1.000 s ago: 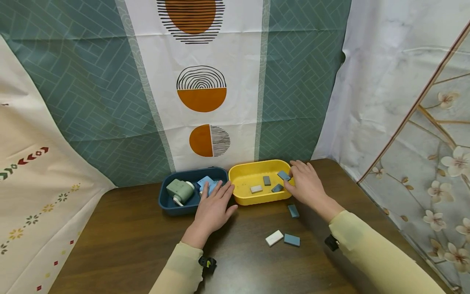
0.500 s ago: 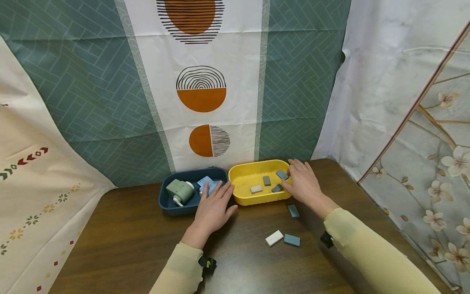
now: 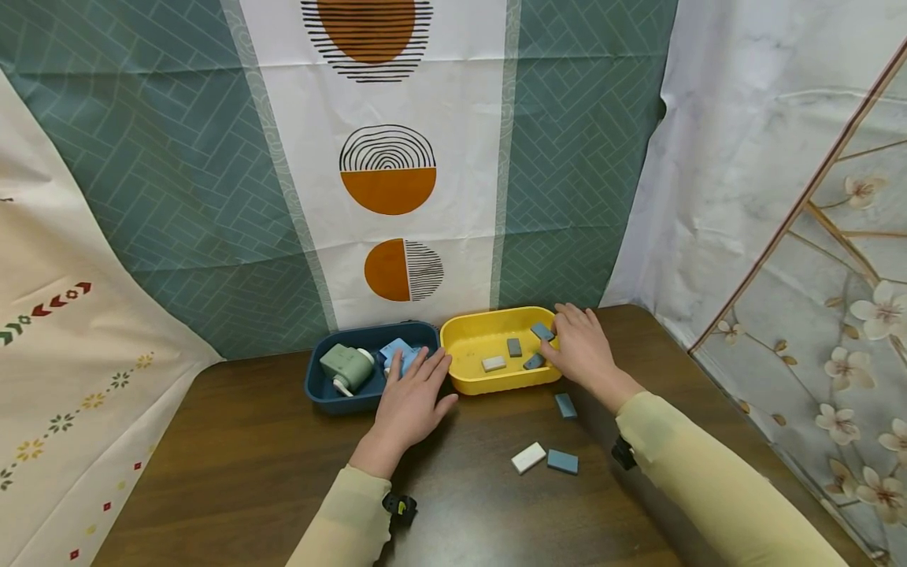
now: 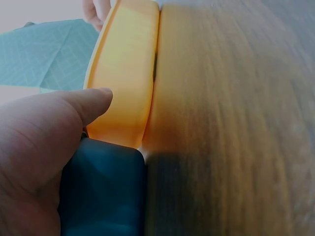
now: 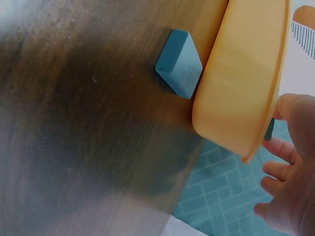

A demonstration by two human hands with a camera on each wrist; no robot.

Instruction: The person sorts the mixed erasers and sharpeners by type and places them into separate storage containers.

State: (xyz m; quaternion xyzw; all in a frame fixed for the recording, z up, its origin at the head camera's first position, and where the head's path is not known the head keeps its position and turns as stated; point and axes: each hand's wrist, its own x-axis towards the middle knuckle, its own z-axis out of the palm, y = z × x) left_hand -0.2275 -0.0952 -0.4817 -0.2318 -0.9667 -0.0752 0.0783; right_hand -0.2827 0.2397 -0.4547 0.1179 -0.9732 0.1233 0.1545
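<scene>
A yellow bin (image 3: 496,383) holds several small rectangular blocks, one white block (image 3: 494,364) among them. My right hand (image 3: 584,346) is over its right end, pinching a blue-grey block (image 3: 542,331) between thumb and finger. That block's dark edge (image 5: 269,129) shows at the bin's rim in the right wrist view. My left hand (image 3: 411,402), fingers straight and spread, lies across the right end of a dark blue bin (image 3: 340,405), fingertips right at the yellow bin. A green bottle-like object (image 3: 347,366) and a light blue object (image 3: 398,351), partly covered by my left fingers, lie in the blue bin.
On the brown table (image 3: 283,472) in front of the yellow bin lie a blue-grey block (image 3: 565,405), a white block (image 3: 528,457) and a blue block (image 3: 563,461). A patterned curtain (image 3: 418,260) hangs right behind both bins.
My right hand has shifted slightly left over the yellow bin, carrying the pinched blue-grey block further inward. The left hand has stayed in place.
</scene>
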